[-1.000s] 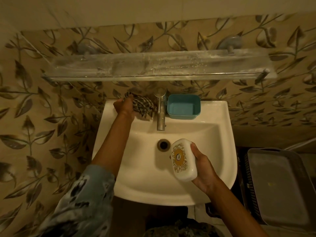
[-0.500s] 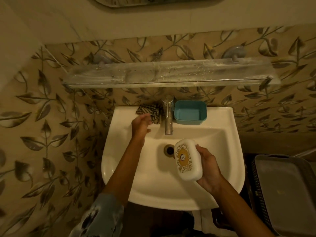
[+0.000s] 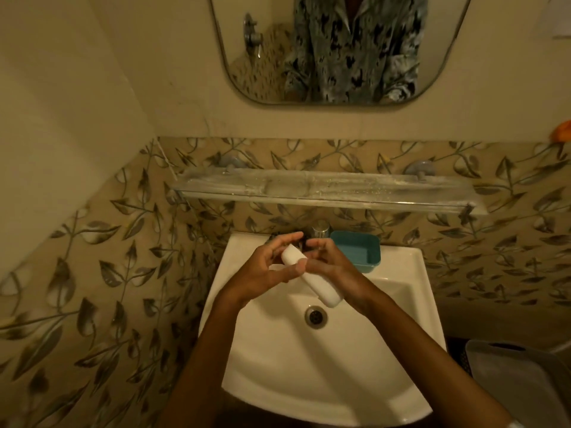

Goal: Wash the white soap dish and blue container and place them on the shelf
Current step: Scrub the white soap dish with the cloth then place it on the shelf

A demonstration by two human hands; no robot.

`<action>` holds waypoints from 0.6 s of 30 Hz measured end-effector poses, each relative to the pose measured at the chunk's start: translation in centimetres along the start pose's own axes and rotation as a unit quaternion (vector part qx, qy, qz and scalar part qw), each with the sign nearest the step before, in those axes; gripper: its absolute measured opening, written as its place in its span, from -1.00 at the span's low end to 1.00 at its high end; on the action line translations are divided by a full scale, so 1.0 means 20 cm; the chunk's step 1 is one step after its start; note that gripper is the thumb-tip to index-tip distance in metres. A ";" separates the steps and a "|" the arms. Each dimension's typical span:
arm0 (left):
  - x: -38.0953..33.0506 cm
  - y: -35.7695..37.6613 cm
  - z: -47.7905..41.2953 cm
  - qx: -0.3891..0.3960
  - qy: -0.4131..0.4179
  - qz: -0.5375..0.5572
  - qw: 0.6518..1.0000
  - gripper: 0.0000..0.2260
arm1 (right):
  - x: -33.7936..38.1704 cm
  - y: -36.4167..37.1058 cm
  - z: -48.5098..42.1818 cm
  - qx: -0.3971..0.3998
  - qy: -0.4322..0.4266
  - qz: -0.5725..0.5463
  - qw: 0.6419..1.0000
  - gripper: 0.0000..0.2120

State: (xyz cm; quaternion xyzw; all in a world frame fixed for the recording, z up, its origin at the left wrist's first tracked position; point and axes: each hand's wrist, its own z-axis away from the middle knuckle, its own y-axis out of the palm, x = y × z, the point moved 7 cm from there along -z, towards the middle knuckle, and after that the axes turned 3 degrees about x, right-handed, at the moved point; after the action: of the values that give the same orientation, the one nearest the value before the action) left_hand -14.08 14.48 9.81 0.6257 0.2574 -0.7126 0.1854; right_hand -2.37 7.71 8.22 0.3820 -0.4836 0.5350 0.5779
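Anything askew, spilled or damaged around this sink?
Nothing spilled or broken. Left hand and right hand grip the white soap dish. Only the shelf above the sink looks odd, streaked with whitish residue.

Your white soap dish point(image 3: 323, 290) is closed, tilted edge-on, held above the back half of the sink point(image 3: 414, 273). Your blue container point(image 3: 358, 251) sits open and upright on the sink's back rim. The clear shelf point(image 3: 324, 189) hangs above the sink.

Both bare forearms reach away and meet; the left hand point(image 3: 262, 270) and right hand point(image 3: 332, 264) grip the white soap dish point(image 3: 323, 290) with curled fingers point(image 3: 289, 239).
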 end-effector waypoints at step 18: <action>-0.44 -0.46 -0.13 -0.186 0.167 -0.011 0.968 -0.44 | 0.60 -0.26 -0.12 -0.148 -0.210 0.131 0.958 -0.41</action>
State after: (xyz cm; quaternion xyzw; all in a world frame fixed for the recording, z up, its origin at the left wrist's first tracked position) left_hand -16.11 22.81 19.45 0.6872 0.4195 -0.5399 0.2455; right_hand 2.66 12.29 19.58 0.3291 -0.7136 0.4365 0.4381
